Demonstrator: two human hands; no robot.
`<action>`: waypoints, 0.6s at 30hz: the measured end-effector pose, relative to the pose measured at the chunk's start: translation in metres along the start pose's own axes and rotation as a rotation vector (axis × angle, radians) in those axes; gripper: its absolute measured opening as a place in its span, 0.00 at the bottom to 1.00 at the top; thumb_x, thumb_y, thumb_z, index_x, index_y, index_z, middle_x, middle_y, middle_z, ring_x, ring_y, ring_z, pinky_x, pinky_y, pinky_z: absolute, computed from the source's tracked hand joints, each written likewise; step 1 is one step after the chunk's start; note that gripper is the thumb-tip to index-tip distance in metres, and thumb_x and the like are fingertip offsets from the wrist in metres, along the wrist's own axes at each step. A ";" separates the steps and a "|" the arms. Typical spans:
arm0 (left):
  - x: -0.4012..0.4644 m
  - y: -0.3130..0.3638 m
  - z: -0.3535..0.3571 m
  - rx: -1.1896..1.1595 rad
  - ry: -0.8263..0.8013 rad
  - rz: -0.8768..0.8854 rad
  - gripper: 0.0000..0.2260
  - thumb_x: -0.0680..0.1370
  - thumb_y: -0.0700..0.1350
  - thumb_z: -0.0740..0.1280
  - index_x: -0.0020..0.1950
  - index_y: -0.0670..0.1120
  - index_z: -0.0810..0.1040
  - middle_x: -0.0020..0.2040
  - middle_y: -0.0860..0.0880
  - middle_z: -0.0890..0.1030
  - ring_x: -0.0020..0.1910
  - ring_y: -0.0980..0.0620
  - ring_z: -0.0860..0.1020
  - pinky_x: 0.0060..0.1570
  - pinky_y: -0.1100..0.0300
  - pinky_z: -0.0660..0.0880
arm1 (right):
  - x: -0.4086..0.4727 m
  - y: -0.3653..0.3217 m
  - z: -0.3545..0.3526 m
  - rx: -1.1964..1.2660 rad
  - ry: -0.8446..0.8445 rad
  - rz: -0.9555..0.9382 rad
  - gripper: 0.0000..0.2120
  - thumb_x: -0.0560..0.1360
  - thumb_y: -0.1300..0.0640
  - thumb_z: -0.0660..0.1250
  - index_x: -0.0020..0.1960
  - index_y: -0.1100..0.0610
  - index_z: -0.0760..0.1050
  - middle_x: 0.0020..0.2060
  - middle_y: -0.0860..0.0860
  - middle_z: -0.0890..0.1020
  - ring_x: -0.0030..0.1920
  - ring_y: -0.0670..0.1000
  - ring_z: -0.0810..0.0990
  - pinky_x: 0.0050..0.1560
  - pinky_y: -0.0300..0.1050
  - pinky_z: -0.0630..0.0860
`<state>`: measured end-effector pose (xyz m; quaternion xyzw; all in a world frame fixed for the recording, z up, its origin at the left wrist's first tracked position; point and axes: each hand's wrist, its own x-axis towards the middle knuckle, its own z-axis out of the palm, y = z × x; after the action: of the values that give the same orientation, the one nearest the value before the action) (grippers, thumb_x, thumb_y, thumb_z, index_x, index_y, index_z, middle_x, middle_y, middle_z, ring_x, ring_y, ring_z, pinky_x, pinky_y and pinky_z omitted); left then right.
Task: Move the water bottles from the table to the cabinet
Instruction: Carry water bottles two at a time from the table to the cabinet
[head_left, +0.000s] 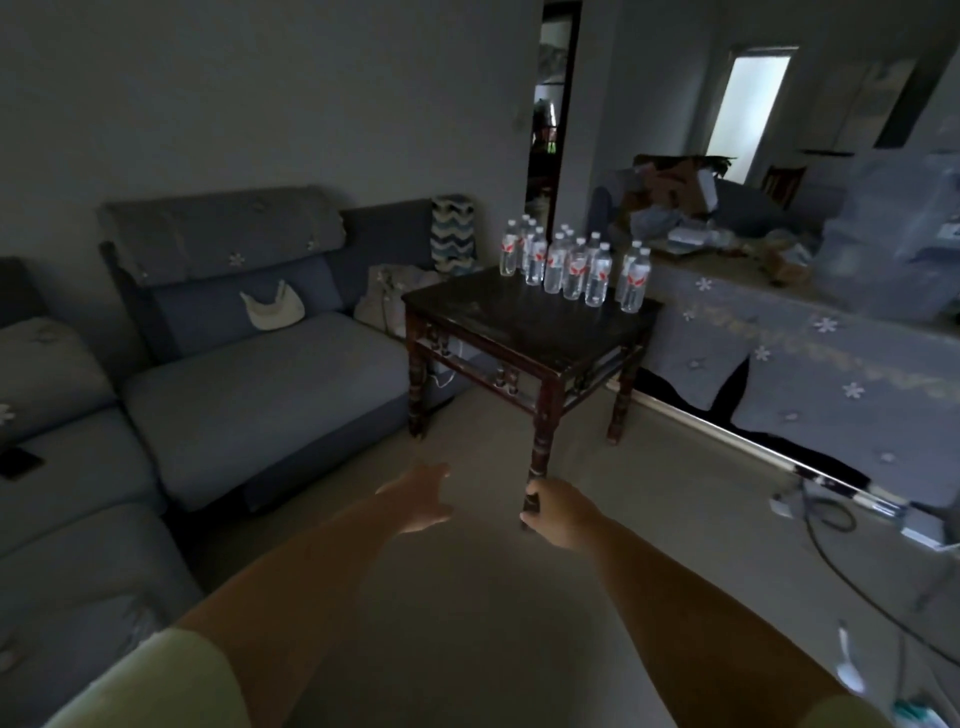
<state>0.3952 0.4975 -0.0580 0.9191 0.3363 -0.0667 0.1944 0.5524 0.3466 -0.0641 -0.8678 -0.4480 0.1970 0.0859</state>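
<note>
**Bottles: none lifted, both hands short of the table**

Bottles (574, 265) stand upright in a tight cluster on the far part of the table (498, 317), well beyond both sets of fingertips. Left hand (421, 499): fingers spread and loosely straight, holding nothing. Right hand (558, 512): fingers appear curled at the near table leg (540, 441); the dim light leaves it unclear whether they grip it or merely overlap it in view.

Judged step: the approach. To do it well, close in until the bottles sit directly ahead of the fingers, then take an outer bottle at mid-body, one per hand (neighbours stand close enough to topple).

Materials: clear plastic bottles, slim cylinders, white caps, red-marked labels; likely smooth. Table is dark wood, square top, turned legs. No cabinet identified with certainty.
</note>
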 end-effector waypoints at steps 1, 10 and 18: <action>0.014 -0.005 -0.004 -0.001 0.004 -0.012 0.31 0.76 0.52 0.66 0.76 0.50 0.59 0.75 0.46 0.62 0.72 0.47 0.66 0.67 0.57 0.66 | 0.015 -0.002 -0.002 -0.002 -0.002 -0.018 0.21 0.79 0.51 0.62 0.69 0.58 0.68 0.64 0.57 0.74 0.63 0.57 0.74 0.61 0.48 0.72; 0.164 -0.018 -0.040 -0.045 0.007 -0.086 0.30 0.77 0.51 0.66 0.77 0.48 0.60 0.76 0.45 0.62 0.73 0.47 0.64 0.68 0.58 0.64 | 0.170 0.022 -0.052 -0.030 -0.054 -0.046 0.23 0.80 0.51 0.62 0.71 0.59 0.66 0.67 0.59 0.71 0.66 0.57 0.73 0.62 0.46 0.70; 0.275 0.002 -0.064 -0.062 -0.007 -0.039 0.30 0.78 0.51 0.65 0.77 0.48 0.59 0.76 0.47 0.60 0.74 0.47 0.63 0.69 0.56 0.62 | 0.292 0.050 -0.093 -0.026 -0.073 -0.012 0.22 0.79 0.51 0.63 0.70 0.59 0.67 0.67 0.58 0.72 0.67 0.56 0.72 0.64 0.46 0.70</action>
<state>0.6064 0.6847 -0.0688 0.9055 0.3555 -0.0634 0.2227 0.7810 0.5570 -0.0731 -0.8584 -0.4586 0.2221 0.0595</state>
